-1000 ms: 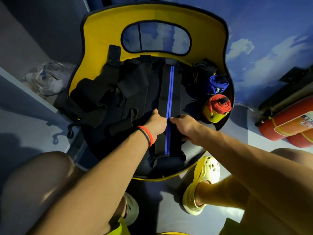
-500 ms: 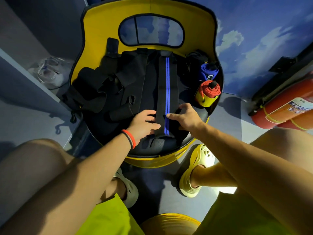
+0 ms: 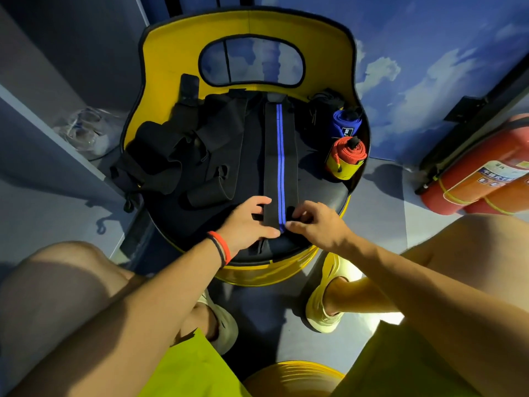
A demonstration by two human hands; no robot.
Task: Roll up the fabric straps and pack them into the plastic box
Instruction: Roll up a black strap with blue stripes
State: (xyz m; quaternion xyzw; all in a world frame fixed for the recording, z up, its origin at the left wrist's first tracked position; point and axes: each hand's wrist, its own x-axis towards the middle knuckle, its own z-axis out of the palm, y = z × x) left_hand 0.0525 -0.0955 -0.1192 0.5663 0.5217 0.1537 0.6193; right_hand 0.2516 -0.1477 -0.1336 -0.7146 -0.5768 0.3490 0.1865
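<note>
My left hand (image 3: 246,222) and right hand (image 3: 317,224) meet at the near end of the black strap (image 3: 280,156). My left thumb and fingers curl round its left edge, and my right thumb and forefinger pinch its right corner. The strap has two blue stripes down its middle and lies flat and straight on the dark seat of the yellow chair (image 3: 249,27), running from my fingers away to the backrest.

Left of the strap is a heap of black straps (image 3: 177,156), loose and tangled. Right of it, at the seat's edge, stand a red and yellow roll (image 3: 347,156) and, just beyond, a blue roll (image 3: 346,123) with a small dark tag whose white writing I cannot read. A black bundle (image 3: 323,107) sits beside them.

Far left of the strap, a clear plastic thing (image 3: 83,130) lies on a shelf; I cannot tell what is in it. Far right, a red fire extinguisher (image 3: 481,179) carries a label too small to read.
</note>
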